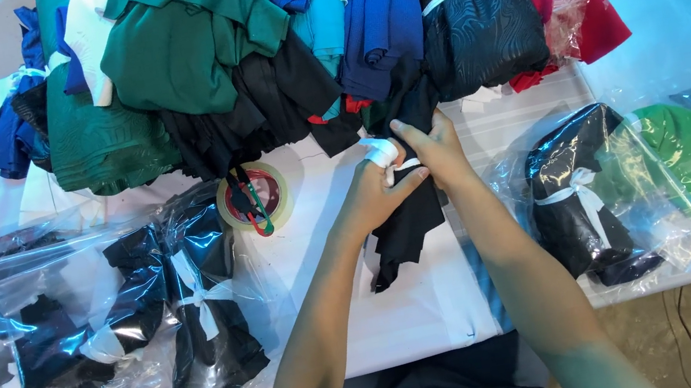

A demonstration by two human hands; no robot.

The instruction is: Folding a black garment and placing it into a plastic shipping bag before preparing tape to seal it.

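1. Black fabric piece (408, 225) is held at its upper end between both hands, above the bare white table (403, 307); its loose tail hangs down onto the tabletop just below the wrists.
2. Left hand (376, 193) is clenched around the gathered top of the cloth, a white strip (383, 152) wound about one finger. Right hand (433, 150) pinches the same bundle from the far side; the two hands touch.
3. Risk, judged: the gathered top could slip out of the pinch, since only its upper end is gripped and the tail hangs free.
4. Risk, judged: the heap of folded garments (280, 35), green, blue, black and red, sits just beyond the fingertips and overhangs them; a tug could drag a neighbouring piece down.
5. Risk, judged: the tape roll (253, 197), just left of the left hand, has scissors resting on it, and a passing sleeve of cloth could snag them.
6. Containers: clear plastic bags (192, 287) left of the left forearm hold black garments tied with white strips; whether they are sealed cannot be told.
7. Clear bags right of the right forearm (611, 194) hold one black tied bundle and one green garment (689, 152).
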